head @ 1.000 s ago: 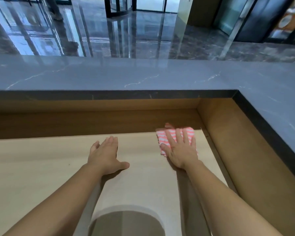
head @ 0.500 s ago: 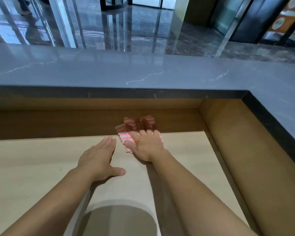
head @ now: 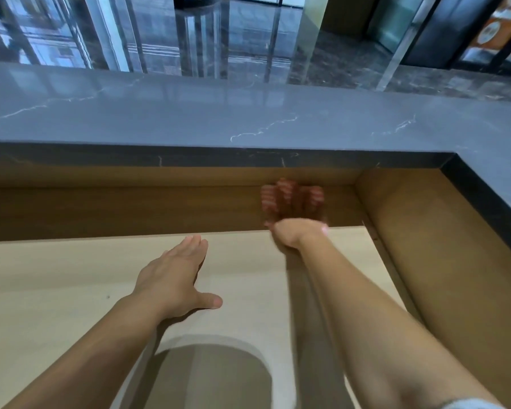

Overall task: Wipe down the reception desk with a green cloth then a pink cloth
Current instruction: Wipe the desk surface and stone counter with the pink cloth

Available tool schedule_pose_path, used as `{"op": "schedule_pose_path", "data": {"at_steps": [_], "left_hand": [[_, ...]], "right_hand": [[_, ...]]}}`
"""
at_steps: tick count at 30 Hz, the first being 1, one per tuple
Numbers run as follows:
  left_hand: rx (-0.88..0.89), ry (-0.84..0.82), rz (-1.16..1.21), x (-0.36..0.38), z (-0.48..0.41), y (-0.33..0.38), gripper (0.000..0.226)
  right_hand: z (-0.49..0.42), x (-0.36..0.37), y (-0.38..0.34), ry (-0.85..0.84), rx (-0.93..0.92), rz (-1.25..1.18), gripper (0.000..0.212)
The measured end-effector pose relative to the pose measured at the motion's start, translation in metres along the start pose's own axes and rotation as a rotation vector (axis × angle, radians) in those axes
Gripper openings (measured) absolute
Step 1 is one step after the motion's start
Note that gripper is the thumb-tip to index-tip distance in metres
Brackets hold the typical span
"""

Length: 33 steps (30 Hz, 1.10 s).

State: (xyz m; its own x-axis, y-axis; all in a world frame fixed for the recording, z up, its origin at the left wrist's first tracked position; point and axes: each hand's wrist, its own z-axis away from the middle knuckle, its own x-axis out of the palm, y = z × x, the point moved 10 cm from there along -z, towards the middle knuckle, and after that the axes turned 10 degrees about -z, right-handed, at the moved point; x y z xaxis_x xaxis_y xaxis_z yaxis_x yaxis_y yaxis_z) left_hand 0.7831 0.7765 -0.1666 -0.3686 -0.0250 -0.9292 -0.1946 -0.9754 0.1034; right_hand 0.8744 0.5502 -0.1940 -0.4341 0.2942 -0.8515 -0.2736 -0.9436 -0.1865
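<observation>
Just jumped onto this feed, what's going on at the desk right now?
A person is wiping the reception desk. The right hand presses the pink cloth against the brown back panel under the grey stone counter, near the right corner; that spot is motion-blurred. The left hand rests flat, fingers straight, on the light wooden desk surface. No green cloth is in view.

Loads of room on the pale wooden desk surface (head: 56, 276) across the left of the frame. A dark brown wooden back panel (head: 115, 214) walls it off across mid-frame, the grey marble counter slab (head: 189, 113) overhangs that, and a brown wooden side panel (head: 440, 261) boxes in the right.
</observation>
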Motion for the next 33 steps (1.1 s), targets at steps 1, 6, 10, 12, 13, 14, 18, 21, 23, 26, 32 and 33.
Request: {"op": "schedule_pose_path", "data": {"at_steps": [1, 6, 10, 12, 13, 14, 18, 21, 23, 26, 32, 33], "left_hand": [[0.001, -0.003, 0.006, 0.001, 0.0, 0.0, 0.116], [0.014, -0.006, 0.048, 0.003, 0.003, 0.002, 0.116], [0.004, -0.018, 0.055, 0.002, 0.004, 0.002, 0.117], [0.004, -0.014, 0.048, 0.001, 0.002, 0.002, 0.116], [0.006, -0.016, 0.044, 0.002, 0.001, 0.002, 0.116], [0.004, -0.021, 0.042, 0.003, 0.001, 0.002, 0.116], [-0.036, -0.016, 0.004, 0.012, 0.007, 0.0, 0.111], [-0.061, -0.017, -0.023, 0.018, 0.019, 0.001, 0.109], [-0.059, -0.031, -0.036, 0.02, 0.028, 0.003, 0.11], [-0.055, -0.057, -0.07, 0.023, 0.04, 0.006, 0.109], [-0.051, -0.014, -0.095, 0.017, 0.057, 0.018, 0.078], [-0.057, -0.026, -0.108, 0.019, 0.058, 0.019, 0.083]], "right_hand": [[0.014, 0.009, -0.036, -0.006, -0.102, 0.017, 0.053], [0.065, 0.043, -0.122, -0.038, -0.409, 0.034, 0.061], [0.04, 0.017, -0.057, -0.022, -0.261, 0.012, 0.06], [0.03, -0.005, -0.003, 0.032, -0.128, 0.088, 0.058], [0.027, -0.014, 0.022, 0.062, -0.071, 0.112, 0.055], [0.025, -0.02, 0.045, 0.091, -0.027, 0.13, 0.053], [0.032, -0.017, 0.082, 0.206, 0.062, 0.075, 0.054], [0.051, 0.007, 0.054, 0.203, 0.026, -0.034, 0.057], [0.071, 0.028, 0.016, 0.208, -0.089, -0.028, 0.058], [0.106, 0.059, -0.048, 0.206, -0.291, 0.018, 0.059], [0.138, 0.092, -0.092, 0.112, -0.503, 0.123, 0.06], [0.138, 0.09, -0.087, 0.115, -0.516, 0.125, 0.061]]}}
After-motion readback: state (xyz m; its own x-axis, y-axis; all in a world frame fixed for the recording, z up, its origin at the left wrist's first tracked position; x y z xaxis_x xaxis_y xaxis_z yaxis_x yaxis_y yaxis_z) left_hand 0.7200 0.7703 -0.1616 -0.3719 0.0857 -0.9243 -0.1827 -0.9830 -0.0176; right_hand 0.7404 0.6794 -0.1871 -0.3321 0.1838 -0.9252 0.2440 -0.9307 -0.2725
